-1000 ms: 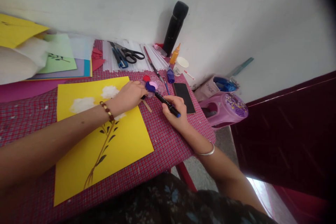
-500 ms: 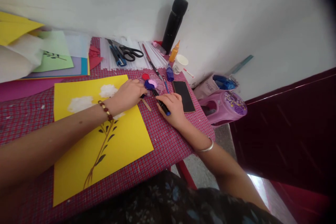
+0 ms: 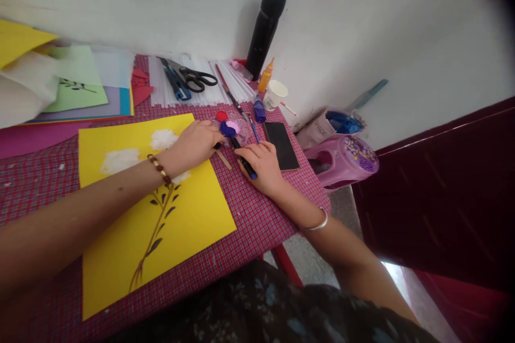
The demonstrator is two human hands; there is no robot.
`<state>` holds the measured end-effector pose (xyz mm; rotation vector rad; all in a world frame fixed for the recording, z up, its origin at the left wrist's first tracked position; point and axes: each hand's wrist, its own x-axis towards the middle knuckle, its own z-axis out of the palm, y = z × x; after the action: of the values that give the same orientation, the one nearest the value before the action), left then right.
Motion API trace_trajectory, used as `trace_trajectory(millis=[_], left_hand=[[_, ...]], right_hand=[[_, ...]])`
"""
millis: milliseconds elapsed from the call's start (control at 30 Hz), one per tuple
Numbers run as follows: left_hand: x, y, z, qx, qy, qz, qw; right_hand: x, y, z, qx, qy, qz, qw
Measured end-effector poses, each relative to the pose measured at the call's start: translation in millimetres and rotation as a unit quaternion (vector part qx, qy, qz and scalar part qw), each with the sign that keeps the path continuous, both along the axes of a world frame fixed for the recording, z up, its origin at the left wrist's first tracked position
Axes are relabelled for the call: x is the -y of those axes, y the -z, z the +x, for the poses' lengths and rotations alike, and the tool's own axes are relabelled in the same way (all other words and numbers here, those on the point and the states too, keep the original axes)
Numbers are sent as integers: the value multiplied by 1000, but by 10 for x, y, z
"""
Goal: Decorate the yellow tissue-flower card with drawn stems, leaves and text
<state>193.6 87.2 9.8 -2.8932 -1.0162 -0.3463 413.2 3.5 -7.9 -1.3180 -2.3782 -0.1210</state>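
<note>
My left hand [image 3: 198,144] reaches over the yellow sheet [image 3: 201,203], its fingertips closed around a small black piece, which looks like a marker cap [image 3: 218,146]. Under the fingers of my right hand [image 3: 261,166] is a dark marker [image 3: 246,166] with a blue end, held at a slant. A wooden stick [image 3: 223,159] lies between the hands. Just beyond them sits a clear palette [image 3: 241,138] with red, dark blue and pink paint. White paint patches [image 3: 120,161] and a brown stem with dark leaves mark the yellow sheet.
Scissors [image 3: 195,78], a blue cutter [image 3: 177,84] and a brush [image 3: 231,91] lie on white strips. A black bottle [image 3: 263,35], orange tube [image 3: 265,76], paper cup [image 3: 276,94] and black phone-like slab [image 3: 281,146] stand or lie farther right. Papers [image 3: 80,83] are stacked left.
The view has shifted slightly. Both hands stay near the palette, and the marker in my right hand has moved slightly left with it.
</note>
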Motion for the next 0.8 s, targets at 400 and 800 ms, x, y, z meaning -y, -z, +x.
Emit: trace_trajectory(millis=[400, 800], left_hand=[[-3, -19, 9, -1, -3, -1, 1000], [-36, 23, -14, 41, 18, -32, 998]], right_hand=[[-1, 5, -4, -24, 0, 9, 1000], [-124, -53, 72, -718, 63, -273, 637]])
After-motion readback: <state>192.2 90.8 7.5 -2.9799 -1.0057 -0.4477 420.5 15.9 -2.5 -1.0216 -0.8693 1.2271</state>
